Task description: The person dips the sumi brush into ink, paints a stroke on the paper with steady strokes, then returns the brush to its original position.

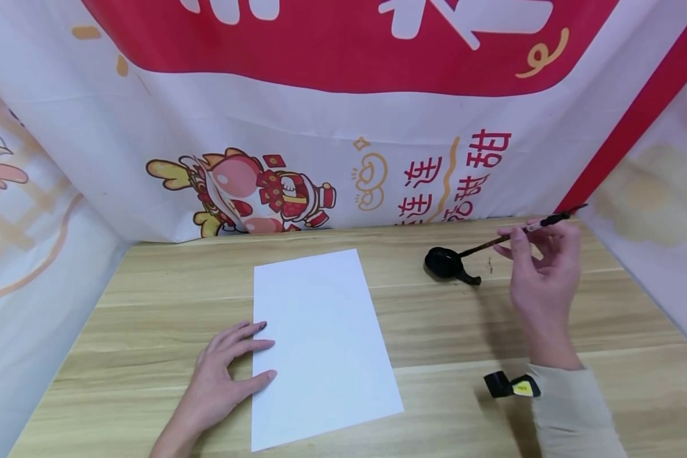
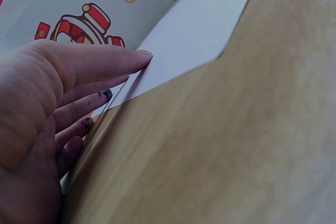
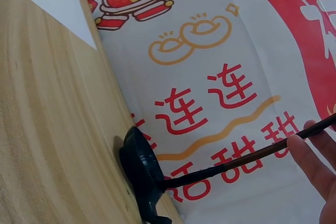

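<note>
Right hand [image 1: 546,273] pinches a brush [image 1: 490,243] right at the black dish [image 1: 443,263], left hand [image 1: 220,380] just rests spread-fingered on paper [image 1: 323,346].

On the counter [image 1: 435,343], we find the paper [image 1: 326,350] lying to the left of the dish [image 1: 443,263], well apart from it and reaching nearer the front. The left grip [image 1: 216,381] is at the paper's left edge, fingertips over that edge. We see the dish near the counter's back edge. From the dish's right side, the brush [image 1: 486,246] slants up into the right grip [image 1: 546,273], which is right of the dish. Behind the counter and along both its sides, we have cloth [image 1: 332,114] hanging.
</note>
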`<state>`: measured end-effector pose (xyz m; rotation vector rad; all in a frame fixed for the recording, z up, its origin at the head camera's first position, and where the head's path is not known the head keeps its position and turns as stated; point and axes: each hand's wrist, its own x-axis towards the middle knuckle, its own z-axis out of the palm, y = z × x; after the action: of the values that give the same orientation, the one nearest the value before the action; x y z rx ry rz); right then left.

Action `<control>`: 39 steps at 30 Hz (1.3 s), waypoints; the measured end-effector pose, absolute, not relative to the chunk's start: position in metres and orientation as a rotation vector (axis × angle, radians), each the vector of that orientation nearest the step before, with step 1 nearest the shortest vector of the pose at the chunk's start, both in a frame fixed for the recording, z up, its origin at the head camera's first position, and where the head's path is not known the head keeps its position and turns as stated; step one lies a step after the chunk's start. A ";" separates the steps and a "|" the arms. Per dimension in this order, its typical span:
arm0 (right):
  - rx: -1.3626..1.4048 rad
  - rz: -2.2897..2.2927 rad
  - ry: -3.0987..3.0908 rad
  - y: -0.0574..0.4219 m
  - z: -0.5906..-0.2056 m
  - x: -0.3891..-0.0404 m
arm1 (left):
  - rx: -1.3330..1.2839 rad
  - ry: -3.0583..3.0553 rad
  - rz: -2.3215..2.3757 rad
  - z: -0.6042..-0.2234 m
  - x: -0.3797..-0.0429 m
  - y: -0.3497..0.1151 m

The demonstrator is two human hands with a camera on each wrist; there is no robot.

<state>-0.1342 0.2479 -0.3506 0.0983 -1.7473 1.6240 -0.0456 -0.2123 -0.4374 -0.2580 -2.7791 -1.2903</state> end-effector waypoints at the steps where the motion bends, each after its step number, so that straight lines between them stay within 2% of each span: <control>1: 0.090 1.614 -1.755 0.248 -0.349 -0.133 | -0.258 -2.779 -1.291 -0.438 -0.046 -0.212; 12: 0.208 1.655 -1.659 0.245 -0.346 -0.133 | -0.253 -2.779 -1.296 -0.437 -0.046 -0.212; 27: 0.092 1.536 -1.787 0.251 -0.348 -0.133 | -0.264 -2.765 -1.285 -0.436 -0.046 -0.212; 39: 0.228 1.631 -1.647 0.246 -0.346 -0.131 | -0.271 -2.753 -1.309 -0.436 -0.046 -0.211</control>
<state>-0.1314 0.2463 -0.3455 0.2279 -1.6473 1.6306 -0.0456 -0.2111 -0.4358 -0.2710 -2.7527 -1.3086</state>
